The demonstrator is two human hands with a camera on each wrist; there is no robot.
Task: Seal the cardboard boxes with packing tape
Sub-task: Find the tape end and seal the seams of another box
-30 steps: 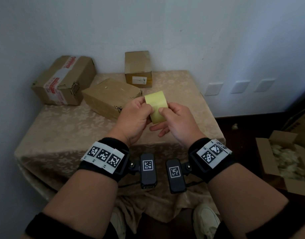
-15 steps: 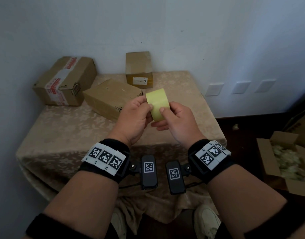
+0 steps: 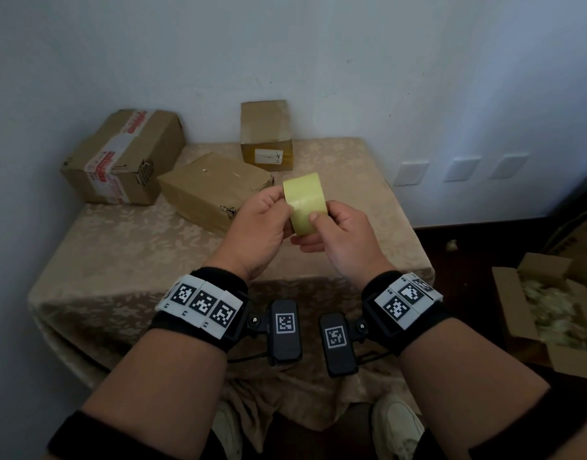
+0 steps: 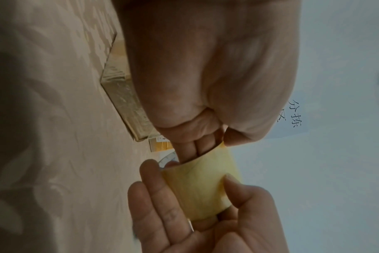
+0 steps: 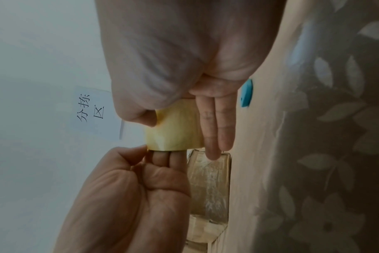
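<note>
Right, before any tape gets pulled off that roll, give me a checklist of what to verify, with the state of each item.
1. Tape roll held by both hands: ok. The left hand pinches one edge and the right hand holds the other, thumb on top.
2. Loose tape end found: cannot tell. No lifted flap shows in any view.
3. A box within reach: ok. The flat cardboard box lies on the table just beyond the left hand.
4. That box's flaps closed: cannot tell. Its near corner looks torn.
5. Cutting tool ready: cannot tell. A small blue object lies on the cloth, unidentified.
</note>
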